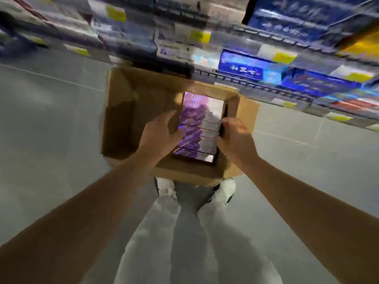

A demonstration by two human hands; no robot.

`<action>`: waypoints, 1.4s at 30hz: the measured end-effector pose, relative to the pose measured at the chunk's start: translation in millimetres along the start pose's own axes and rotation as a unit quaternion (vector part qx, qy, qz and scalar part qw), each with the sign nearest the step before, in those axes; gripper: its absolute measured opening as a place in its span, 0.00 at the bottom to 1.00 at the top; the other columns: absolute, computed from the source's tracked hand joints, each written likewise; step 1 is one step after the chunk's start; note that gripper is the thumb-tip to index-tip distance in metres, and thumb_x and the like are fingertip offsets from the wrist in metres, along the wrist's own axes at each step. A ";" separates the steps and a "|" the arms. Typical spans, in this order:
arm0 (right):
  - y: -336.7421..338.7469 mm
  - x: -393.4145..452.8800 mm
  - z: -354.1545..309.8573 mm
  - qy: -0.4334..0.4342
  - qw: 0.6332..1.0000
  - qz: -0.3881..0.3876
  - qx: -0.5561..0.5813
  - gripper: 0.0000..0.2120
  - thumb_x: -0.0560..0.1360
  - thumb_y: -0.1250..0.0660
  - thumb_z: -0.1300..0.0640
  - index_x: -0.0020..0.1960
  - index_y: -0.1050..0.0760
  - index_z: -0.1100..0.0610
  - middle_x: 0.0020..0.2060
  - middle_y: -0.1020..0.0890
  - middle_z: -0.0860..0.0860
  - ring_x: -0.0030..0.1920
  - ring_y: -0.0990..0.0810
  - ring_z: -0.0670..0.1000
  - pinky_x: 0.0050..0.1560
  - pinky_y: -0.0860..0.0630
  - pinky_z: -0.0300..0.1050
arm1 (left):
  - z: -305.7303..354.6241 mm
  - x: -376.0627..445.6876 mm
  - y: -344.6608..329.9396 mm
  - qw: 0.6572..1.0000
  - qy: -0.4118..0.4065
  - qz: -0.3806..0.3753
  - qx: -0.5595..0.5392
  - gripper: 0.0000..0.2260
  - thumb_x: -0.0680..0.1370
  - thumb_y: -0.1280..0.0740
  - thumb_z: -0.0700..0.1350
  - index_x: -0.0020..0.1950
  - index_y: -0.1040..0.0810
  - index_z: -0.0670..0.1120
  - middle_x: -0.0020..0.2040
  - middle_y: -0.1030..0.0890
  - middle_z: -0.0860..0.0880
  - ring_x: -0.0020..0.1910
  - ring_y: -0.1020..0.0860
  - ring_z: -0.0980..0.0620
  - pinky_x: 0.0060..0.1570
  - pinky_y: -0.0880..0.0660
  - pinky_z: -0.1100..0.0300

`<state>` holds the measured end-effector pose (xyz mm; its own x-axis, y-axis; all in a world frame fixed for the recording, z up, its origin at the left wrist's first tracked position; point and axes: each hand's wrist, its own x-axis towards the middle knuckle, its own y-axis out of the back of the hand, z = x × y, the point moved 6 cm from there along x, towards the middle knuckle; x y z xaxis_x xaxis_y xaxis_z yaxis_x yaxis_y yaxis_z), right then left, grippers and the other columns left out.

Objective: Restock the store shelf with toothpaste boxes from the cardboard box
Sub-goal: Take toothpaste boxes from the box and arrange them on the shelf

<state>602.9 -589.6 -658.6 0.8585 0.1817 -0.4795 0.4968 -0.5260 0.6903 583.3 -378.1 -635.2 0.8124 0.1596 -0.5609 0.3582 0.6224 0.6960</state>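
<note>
- Cardboard box [143,111] sits open on the floor [51,119], its far edge up against the bottom of the store shelf [256,87]; flaps folded out left and right.
- Toothpaste boxes [202,128] lie flat in a row inside, packed toward the right wall of the cardboard box.
- Left hand [159,134] is spread, fingers on the left ends of the row, curling around nothing yet.
- Right hand [235,136] curls over the right wall edge, fingertips at the right ends of the row; blur hides whether it actually pinches anything.
- Likely step: squeezing several toothpaste boxes between both hands to lift them out.
- To do it well: press evenly from both ends, keep the row level, lift straight up clear of the walls.
- Count: one cardboard box; about six toothpaste boxes visible, motion blur makes this approximate; two hands.
- Shelf stock above is too blurred to count.
</note>
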 end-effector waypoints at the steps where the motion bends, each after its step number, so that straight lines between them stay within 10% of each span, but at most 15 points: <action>1: -19.4 15.5 12.3 -0.011 1.000 -0.011 -0.005 0.21 0.70 0.32 0.53 0.62 0.25 0.59 0.55 0.21 0.56 0.55 0.22 0.56 0.53 0.29 0.41 | -12.7 15.9 -15.2 1.000 0.002 -0.002 0.001 0.28 0.75 0.32 0.53 0.73 0.34 0.50 0.68 0.26 0.48 0.65 0.27 0.48 0.65 0.30 0.55; 13: -179.2 168.2 109.1 0.005 0.990 -0.110 -0.084 0.35 0.65 0.28 0.46 0.67 0.31 0.61 0.60 0.26 0.60 0.63 0.28 0.60 0.61 0.32 0.46 | -99.5 151.6 -140.2 1.000 -0.008 -0.026 0.012 0.32 0.68 0.39 0.54 0.71 0.30 0.46 0.59 0.19 0.41 0.58 0.22 0.41 0.55 0.29 0.56; 24: -197.0 216.0 113.4 0.047 0.936 0.109 -0.331 0.26 0.56 0.23 0.54 0.51 0.26 0.59 0.49 0.23 0.58 0.46 0.24 0.62 0.40 0.26 0.51 | -120.5 197.8 -171.4 1.000 -0.021 -0.013 -0.006 0.23 0.74 0.31 0.48 0.68 0.28 0.47 0.55 0.19 0.41 0.55 0.23 0.39 0.50 0.28 0.55; 33: -190.8 207.0 106.1 0.083 0.954 0.156 -0.243 0.26 0.58 0.27 0.64 0.52 0.34 0.57 0.35 0.22 0.58 0.37 0.22 0.61 0.33 0.28 0.46 | -133.0 204.2 -172.4 0.996 -0.032 0.020 -0.076 0.29 0.73 0.29 0.47 0.72 0.32 0.47 0.64 0.23 0.46 0.61 0.24 0.48 0.55 0.33 0.65; 37: -180.9 196.2 82.6 0.146 0.979 0.102 -0.094 0.20 0.65 0.32 0.61 0.57 0.27 0.58 0.41 0.20 0.57 0.44 0.22 0.62 0.45 0.27 0.52 | -149.1 195.7 -163.1 0.978 0.015 0.046 -0.202 0.33 0.69 0.28 0.50 0.72 0.33 0.49 0.62 0.22 0.52 0.57 0.22 0.55 0.60 0.28 0.61; 42: -168.5 179.6 60.8 0.034 0.979 -0.026 0.199 0.15 0.73 0.32 0.62 0.57 0.22 0.51 0.31 0.24 0.37 0.33 0.27 0.37 0.42 0.31 0.29 | -158.7 168.8 -131.2 0.901 0.056 0.098 -0.419 0.29 0.72 0.28 0.44 0.71 0.32 0.55 0.64 0.23 0.55 0.62 0.25 0.61 0.65 0.29 0.59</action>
<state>665.6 -518.8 -894.0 0.8468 0.2634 -0.4620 0.4620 -0.7947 0.3937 600.4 -311.2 -892.4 0.7534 0.3762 -0.5394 -0.2976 0.9265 0.2304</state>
